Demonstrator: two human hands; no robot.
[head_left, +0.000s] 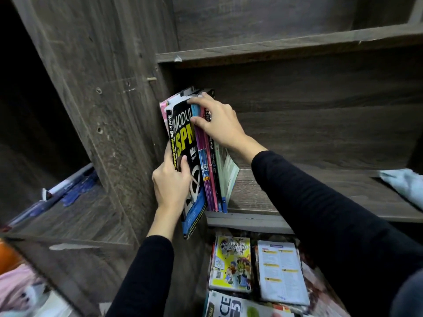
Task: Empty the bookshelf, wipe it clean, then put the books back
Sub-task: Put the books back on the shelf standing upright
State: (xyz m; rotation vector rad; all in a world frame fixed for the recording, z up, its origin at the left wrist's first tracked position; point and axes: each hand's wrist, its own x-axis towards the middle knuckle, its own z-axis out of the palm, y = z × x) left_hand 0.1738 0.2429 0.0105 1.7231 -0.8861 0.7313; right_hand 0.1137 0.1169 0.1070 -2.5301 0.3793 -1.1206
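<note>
One bookshelf (297,49): dark wood grain, books (211,179) standing in its left corner.
Modul SPM workbook (183,131): black, tilted, jutting past the shelf edge.
My right hand (219,124): fingers curled over the books' tops.
My left hand (170,181): clamped round the workbook's spine.

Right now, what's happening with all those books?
A person is working at a wooden bookshelf. The left hand grips the black Modul SPM book, which sticks out past the shelf edge, and the right hand holds the tops of the upright books beside it. A pale cloth lies at the shelf's right end, and more books lie below.
</note>
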